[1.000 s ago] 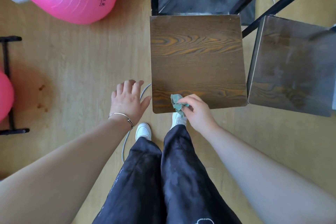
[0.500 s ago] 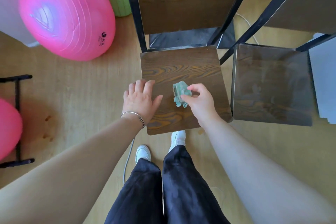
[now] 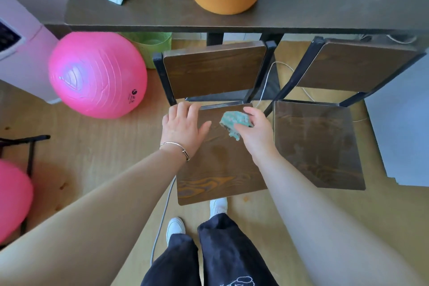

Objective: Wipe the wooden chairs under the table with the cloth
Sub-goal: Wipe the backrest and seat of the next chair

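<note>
a dark table [image 3: 325, 7] spans the top of the frame. below it, mid-frame, stands a wooden chair [image 3: 220, 169]. the left hand [image 3: 183, 130] lies flat, fingers relaxed, on the seat's left side. the right hand [image 3: 255, 132] grasps a crumpled green cloth [image 3: 232, 121] against the seat's back edge.

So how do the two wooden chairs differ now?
The left chair bears the left hand, flat, and the right hand holding the cloth; the right chair is untouched. The left chair's grain shows bright; the right chair's seat looks dull and hazy. Both are dark wood on black frames.
</note>
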`<state>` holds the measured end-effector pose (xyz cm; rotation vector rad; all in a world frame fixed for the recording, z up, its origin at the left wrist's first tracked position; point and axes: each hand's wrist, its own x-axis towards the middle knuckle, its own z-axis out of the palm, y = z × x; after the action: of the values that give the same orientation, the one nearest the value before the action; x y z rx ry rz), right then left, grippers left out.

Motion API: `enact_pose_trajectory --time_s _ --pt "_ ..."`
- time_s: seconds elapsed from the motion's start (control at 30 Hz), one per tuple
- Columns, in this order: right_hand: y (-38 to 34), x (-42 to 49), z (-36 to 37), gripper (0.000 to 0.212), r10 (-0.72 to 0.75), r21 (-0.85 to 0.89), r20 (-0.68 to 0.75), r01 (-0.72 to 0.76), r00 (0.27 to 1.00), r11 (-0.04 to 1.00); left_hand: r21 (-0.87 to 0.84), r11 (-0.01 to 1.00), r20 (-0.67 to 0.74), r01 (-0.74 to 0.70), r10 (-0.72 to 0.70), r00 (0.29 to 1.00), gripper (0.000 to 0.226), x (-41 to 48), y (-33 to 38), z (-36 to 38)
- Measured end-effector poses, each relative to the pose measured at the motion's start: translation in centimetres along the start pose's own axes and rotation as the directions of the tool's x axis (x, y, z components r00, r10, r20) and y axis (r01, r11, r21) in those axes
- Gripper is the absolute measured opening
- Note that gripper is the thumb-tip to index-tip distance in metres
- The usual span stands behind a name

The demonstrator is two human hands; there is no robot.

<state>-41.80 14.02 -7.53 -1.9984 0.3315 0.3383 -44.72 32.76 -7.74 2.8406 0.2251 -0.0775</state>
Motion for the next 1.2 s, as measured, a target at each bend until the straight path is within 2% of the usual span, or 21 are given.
enact_pose_trajectory --time_s 0.17,0.33,0.43,0.57,0.73,0.87,1.03,1.1,1.2 --pt "-3.3 1.7 -1.8 0.034 -0.029 0.003 -0.010 0.029 1.000 1.000 0.014 1.000 -0.015 0.004 -0.004 1.000 0.054 2.5 2.0 -2.3" --pt "-5.1 2.8 -2.5 0.039 -0.016 0.114 0.014 0.014 1.000 0.993 0.037 0.999 -0.020 0.026 -0.025 0.999 0.055 4.0 3.2 -4.3" --pt "-5.7 4.0 -3.4 0.039 0.019 0.121 -0.061 -0.012 0.998 0.993 0.055 0.998 -0.026 0.031 -0.029 0.999 0.056 4.7 3.5 -5.1" --pt "-7.0 7.7 -6.1 0.032 0.000 0.017 -0.247 0.004 0.969 1.000 0.064 0.997 -0.040 0.045 -0.043 0.998 0.055 6.1 3.8 -6.1" --pt "-9.1 14.3 -8.8 0.026 -0.225 -0.185 -0.341 0.170 0.913 0.968 0.069 0.995 -0.067 0.077 -0.073 0.995 0.055 8.1 3.8 -6.3" --pt "-9.4 17.8 -8.3 0.025 -0.394 -0.362 -0.277 0.285 0.876 0.888 0.076 0.993 -0.066 0.089 -0.084 0.994 0.054 8.7 3.8 -5.4" --pt "-7.6 18.8 -6.7 0.039 -0.389 -0.446 -0.114 0.303 0.914 0.842 0.054 0.995 -0.061 0.080 -0.077 0.995 0.054 8.8 3.8 -4.1" --pt "-7.2 18.8 -6.6 0.038 -0.392 -0.451 -0.078 0.318 0.917 0.834 0.052 0.996 -0.052 0.075 -0.072 0.996 0.053 8.9 4.0 -3.8" --pt "-7.2 18.9 -6.7 0.029 -0.435 -0.554 -0.030 0.348 0.900 0.756 0.051 0.996 -0.029 0.075 -0.074 0.997 0.053 9.3 4.3 -3.4"
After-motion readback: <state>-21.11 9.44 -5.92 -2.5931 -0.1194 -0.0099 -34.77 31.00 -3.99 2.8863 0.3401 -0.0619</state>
